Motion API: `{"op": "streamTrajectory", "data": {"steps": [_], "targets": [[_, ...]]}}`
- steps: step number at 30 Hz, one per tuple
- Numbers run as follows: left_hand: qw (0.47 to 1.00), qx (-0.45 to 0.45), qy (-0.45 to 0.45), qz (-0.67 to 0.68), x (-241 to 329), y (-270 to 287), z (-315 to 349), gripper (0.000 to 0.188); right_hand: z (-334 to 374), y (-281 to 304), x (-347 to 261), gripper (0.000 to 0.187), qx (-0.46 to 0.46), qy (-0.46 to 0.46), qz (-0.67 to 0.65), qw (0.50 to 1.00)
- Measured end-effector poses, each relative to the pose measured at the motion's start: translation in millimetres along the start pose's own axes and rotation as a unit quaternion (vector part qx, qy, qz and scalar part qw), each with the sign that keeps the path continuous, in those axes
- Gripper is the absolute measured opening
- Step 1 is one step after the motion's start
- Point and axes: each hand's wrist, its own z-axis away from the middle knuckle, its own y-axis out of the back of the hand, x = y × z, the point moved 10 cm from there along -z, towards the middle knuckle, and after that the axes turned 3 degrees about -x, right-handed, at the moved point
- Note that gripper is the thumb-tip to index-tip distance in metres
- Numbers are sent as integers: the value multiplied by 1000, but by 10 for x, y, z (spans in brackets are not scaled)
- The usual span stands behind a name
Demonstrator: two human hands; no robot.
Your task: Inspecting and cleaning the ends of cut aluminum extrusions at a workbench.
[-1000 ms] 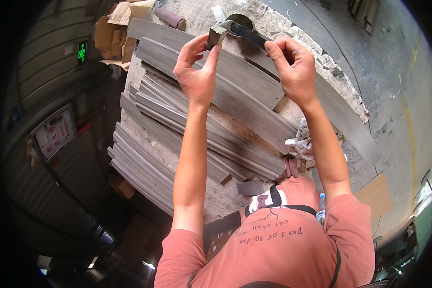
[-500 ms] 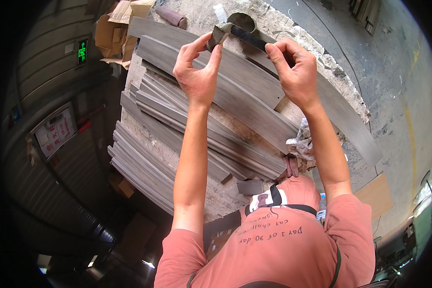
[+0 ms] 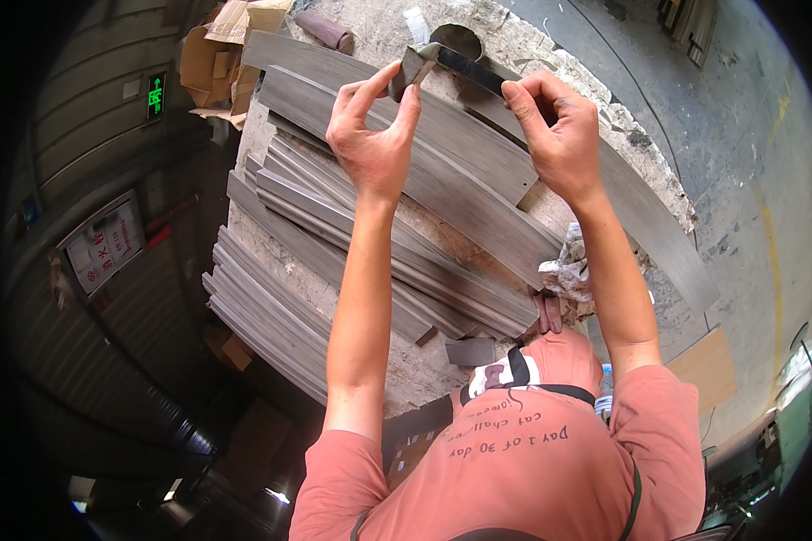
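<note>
Left fingers: on the left hand [image 3: 376, 149] we see thumb and index closed in a pinch on a folded grey piece [image 3: 410, 74], the other fingers loosely curled.
Right fingers: on the right hand [image 3: 557, 135] thumb and index are closed on the near end of a black strip [image 3: 471, 70].
Strip: its long axis runs from the right fingertips leftward and away from us, its far end meeting the folded grey piece. It bridges the gap between the hands; each hand is at one end, so neither is clearly nearer. We cannot tell whether strip and grey piece are one length.
Roll: we find a dark ring-shaped roll [image 3: 457, 39] just beyond the strip, between the two sets of fingers; whether it joins the strip we cannot tell.
Flat metal bars [image 3: 460, 176]: below and nearer us than the fingers, slanting roughly as the strip does.
Surface [image 3: 410, 379]: pale and rough, under the bars, well on our side of the fingers here.
Crumpled white rag [image 3: 564, 273]: on our side of the right fingers, beside the right forearm.
Cardboard box [image 3: 203, 68]: well apart, left of the left fingers.
</note>
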Motion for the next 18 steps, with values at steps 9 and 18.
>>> {"op": "streamTrajectory", "data": {"steps": [9,18], "targets": [[999,13,-9,-39,58,43,-9,34,-37,39,-40,25,-10,-6,43,999],[999,8,-12,-48,86,47,-7,34,-44,32,30,26,-2,-16,50,999]]}}
